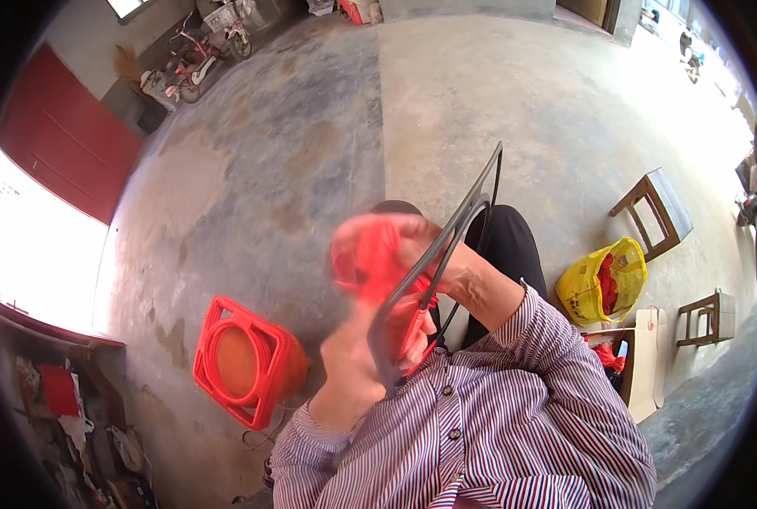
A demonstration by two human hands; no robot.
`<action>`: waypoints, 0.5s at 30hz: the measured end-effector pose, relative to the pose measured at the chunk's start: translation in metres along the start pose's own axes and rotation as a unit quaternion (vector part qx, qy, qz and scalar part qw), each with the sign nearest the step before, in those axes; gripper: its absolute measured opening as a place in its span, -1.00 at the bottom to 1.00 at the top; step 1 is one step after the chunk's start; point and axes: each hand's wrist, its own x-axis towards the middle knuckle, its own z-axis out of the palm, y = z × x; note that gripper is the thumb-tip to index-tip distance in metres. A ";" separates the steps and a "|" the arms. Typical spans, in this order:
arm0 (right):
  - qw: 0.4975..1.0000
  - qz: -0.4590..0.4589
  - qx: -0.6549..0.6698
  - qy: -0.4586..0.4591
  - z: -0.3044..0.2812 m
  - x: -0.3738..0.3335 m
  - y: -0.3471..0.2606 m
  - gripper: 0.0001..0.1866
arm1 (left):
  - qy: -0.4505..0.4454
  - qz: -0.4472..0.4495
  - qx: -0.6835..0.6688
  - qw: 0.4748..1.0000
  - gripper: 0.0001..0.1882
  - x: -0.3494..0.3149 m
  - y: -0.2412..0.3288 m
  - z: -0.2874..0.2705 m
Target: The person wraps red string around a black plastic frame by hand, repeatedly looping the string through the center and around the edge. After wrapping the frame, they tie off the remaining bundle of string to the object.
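Both hands meet over my lap, around a thin black bent frame (453, 229) and some bright red material. My right hand (416, 242) is closed about a soft red bundle (378, 250), blurred by motion; whether it is cloth or cord I cannot tell. Lower down, my left hand (357, 343) is closed at the lower part of the frame, which partly hides its fingers. A red strand (416, 327) runs along the frame beside those fingers. The upper end of the frame rises clear of both hands.
A red reel of cord (255, 360) stands on the floor at left. To the right are a yellow bag (573, 297) with red material inside, an opened cardboard box (645, 365) and two small stools (671, 208). Bicycles (196, 64) stand at the far left wall.
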 end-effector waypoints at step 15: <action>0.962 -0.003 -0.207 0.178 -0.029 -0.053 0.011 -0.55 | 0.053 0.056 -0.103 0.992 -0.71 0.022 -0.004 -0.030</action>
